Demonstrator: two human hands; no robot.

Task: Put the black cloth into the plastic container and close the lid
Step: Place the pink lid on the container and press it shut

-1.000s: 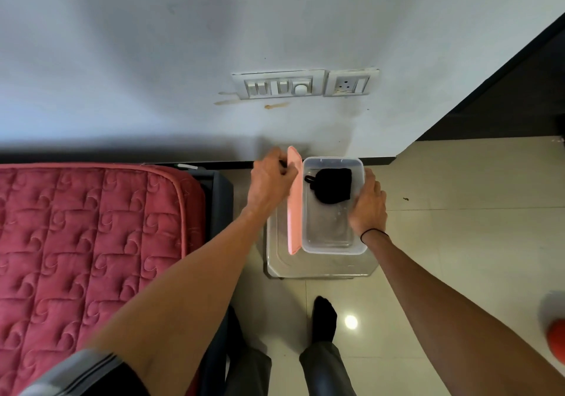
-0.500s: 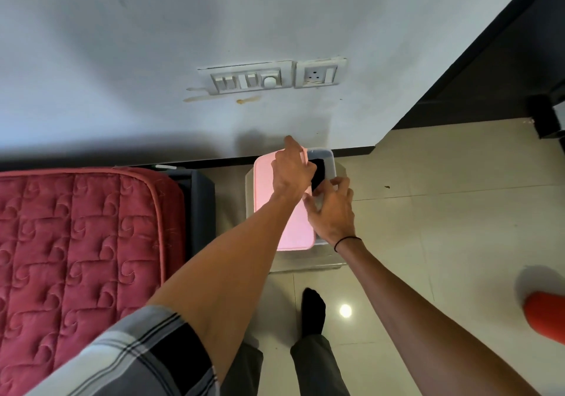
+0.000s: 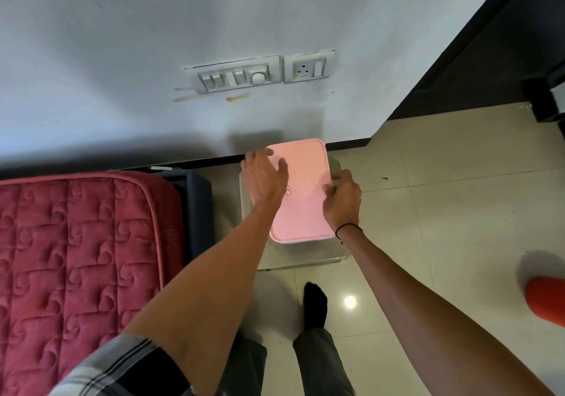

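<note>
Both palms lie flat on the lid point(image 3: 302, 193), my left hand point(image 3: 264, 178) at its left edge, right hand point(image 3: 342, 201) at its right, gripping nothing; the cloth, presumably beneath it, is hidden, and uneven pressing could leave a corner unsealed.

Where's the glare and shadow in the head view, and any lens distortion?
Head view: a bright glare spot on the glossy floor tile beside the socked foot; a soft shadow on the wall just behind the pink lid; the wide-angle lens stretches both forearms toward the bottom edge and tilts the switch panel.
</note>
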